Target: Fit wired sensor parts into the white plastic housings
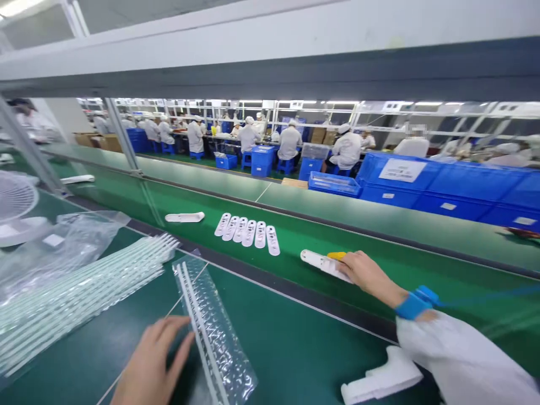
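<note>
My right hand [366, 273] reaches out over the green conveyor belt [379, 247] and is closed on a long white plastic part [320, 262] with a yellow piece [336, 255] on it. A blue wrist strap [415, 302] sits on that wrist. My left hand [149, 363] lies near the bench's front edge, fingers spread, touching a clear bubble-wrap sleeve [213, 329] with white strips in it. Several small white covers [248, 232] lie in a row on the belt, beside another long white part [184, 217].
A stack of wrapped strips [80, 292] and loose plastic bags [63, 242] lie at left, by a white fan [14, 205]. A white foam piece [382, 378] lies near my right sleeve. Blue crates [442, 188] stand beyond the belt; seated people in white work further back.
</note>
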Motion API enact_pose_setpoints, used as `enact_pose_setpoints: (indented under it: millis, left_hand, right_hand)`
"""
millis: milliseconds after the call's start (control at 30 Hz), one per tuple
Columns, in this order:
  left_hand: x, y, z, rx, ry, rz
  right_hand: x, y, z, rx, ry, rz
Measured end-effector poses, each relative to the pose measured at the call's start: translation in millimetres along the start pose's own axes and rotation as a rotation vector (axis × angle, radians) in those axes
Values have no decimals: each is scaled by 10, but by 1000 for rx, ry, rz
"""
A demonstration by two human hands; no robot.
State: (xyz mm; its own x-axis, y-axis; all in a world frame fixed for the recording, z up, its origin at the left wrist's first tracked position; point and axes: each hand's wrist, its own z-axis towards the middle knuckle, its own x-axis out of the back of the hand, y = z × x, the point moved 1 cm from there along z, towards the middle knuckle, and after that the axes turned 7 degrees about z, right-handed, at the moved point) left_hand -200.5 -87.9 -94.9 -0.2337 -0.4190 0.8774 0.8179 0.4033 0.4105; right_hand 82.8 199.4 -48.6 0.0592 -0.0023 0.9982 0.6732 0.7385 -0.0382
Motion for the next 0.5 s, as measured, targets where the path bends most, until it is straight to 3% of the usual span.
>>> enact_pose_setpoints:
  millis: [133,233,333,433,500]
  left_hand:
    - [106,-204,561,182,-89,153]
    - [87,-145,757,258,-72,198]
    - [55,11,568,218,-40,188]
    - [12,168,147,43,-35,44]
    - [-31,219,-105,7,-34,-49]
  right_hand:
    - [77,-746,-167,328,-91,126]
    - [9,-1083,-195,389,-90,229]
    - [-89,-1224,-247,273,5,257]
    - [-196,-1452,-436,175,81,423]
    - [-307,-1698,-576,176,81,509]
